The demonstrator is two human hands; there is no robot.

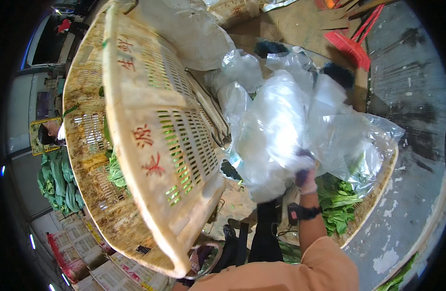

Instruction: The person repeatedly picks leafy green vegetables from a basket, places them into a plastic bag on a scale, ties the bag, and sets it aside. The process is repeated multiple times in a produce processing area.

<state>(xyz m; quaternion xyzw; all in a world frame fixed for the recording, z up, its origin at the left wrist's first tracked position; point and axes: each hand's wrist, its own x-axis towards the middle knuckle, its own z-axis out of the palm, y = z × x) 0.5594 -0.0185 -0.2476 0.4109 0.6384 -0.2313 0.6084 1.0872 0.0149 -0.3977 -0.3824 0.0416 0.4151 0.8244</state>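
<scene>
My right hand (306,174), in a purple and white work glove, has its fingers at a bundle of clear plastic bags (277,123); the plastic and blur hide part of the fingers. My left hand (195,260), gloved too, is low in the picture beside the metal ring handle (215,254) of a big cream plastic basket (150,109); its grip is mostly hidden. The basket is tilted, with red writing on its slotted wall and some leafy greens (116,172) inside. More leafy greens (339,203) lie in a second basket at the right, partly under clear plastic.
A red broom (348,47) lies at the upper right, by a grey wall or panel (408,91). A white sack (186,32) is behind the basket. At the left are a person (52,132), green bagged vegetables (59,182) and several stacked crates (81,247).
</scene>
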